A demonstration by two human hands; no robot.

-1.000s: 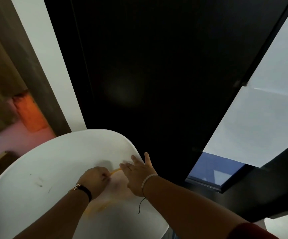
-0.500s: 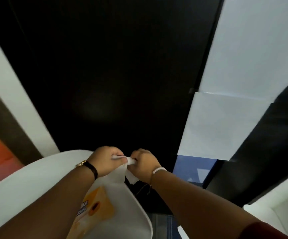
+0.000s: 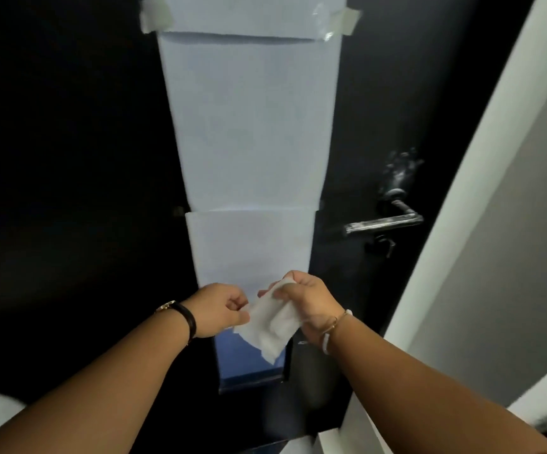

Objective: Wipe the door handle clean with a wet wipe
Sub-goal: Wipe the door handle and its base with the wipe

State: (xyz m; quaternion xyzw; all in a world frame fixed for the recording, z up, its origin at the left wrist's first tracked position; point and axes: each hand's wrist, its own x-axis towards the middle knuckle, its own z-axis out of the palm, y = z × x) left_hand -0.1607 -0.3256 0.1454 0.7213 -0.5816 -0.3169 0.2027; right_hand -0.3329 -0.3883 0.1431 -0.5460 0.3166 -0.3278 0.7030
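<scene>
The crumpled white wet wipe point(image 3: 270, 326) is now lifted clear of the white table, pinched between left hand point(image 3: 219, 309) and right hand point(image 3: 305, 303). The view has swung to the black door point(image 3: 364, 126); its silver metal lever handle point(image 3: 384, 222) sits far right, untouched.

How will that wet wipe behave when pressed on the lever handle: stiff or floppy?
Likely floppy: the wet wipe sags and creases between the left hand and right hand. Probably light, since fingertip pinches hold it. It should wrap the door handle readily.
</scene>
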